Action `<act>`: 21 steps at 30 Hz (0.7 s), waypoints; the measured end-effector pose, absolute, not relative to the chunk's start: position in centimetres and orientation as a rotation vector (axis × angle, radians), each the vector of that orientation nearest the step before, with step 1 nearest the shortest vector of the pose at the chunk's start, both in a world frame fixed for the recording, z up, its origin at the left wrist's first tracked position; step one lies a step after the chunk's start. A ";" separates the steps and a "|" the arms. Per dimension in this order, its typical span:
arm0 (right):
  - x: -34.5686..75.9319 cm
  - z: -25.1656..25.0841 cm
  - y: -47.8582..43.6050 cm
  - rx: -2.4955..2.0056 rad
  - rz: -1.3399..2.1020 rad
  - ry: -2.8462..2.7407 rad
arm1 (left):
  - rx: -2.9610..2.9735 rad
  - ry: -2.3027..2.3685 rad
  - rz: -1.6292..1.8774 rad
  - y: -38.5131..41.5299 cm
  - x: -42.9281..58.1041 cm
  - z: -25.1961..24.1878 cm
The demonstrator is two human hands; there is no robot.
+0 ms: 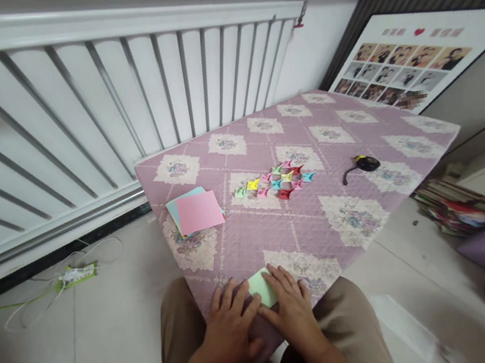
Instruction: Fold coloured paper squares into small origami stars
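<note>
A light green sheet of paper [262,288] lies flat near the table's front edge, between my two hands. My left hand [231,313] rests on its left side, fingers spread and stretched forward. On the right side lies my right hand [291,297], fingers extended over the paper's edge. Both thumbs come close together at the lower edge of the sheet. Farther up the table sits a cluster of several small folded paper pieces [276,184] in red, pink, yellow, green and blue. A stack of coloured paper [200,212], pink on top, is at the left.
The table [252,239] has a purple floral cloth. A black object with a curved strap [366,163] lies on its right part. A white radiator [162,89] runs behind. A power strip [79,274] with cables is on the floor; a photo board [413,63] leans at right.
</note>
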State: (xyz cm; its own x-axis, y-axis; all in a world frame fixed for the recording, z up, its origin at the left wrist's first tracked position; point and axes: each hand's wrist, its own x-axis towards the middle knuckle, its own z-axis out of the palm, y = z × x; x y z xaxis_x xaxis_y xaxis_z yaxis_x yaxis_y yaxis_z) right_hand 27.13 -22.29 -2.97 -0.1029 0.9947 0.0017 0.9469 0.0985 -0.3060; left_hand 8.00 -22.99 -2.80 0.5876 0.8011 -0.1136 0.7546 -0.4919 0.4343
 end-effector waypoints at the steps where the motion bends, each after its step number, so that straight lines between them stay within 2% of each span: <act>1: 27.4 -3.0 -22.4 -1.957 0.331 -2.155 | 2.379 1.239 0.137 -23.0 8.0 -2.9; 14: 29.0 -4.4 -26.4 -1.750 0.312 -2.496 | 2.432 1.235 0.005 -23.1 8.3 -2.0; 21: 32.6 -3.8 -25.2 -1.828 0.070 -2.283 | 2.422 1.249 0.001 -23.1 8.3 -1.5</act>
State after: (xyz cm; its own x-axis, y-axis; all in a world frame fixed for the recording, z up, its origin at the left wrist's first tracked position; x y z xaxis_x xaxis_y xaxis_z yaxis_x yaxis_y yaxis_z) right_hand 32.58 -25.23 -3.81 -0.2050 0.9691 0.1374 0.9589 0.2270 -0.1704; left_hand 8.35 -23.10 -1.47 0.5976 0.7802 -0.1851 0.7800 -0.5121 0.3596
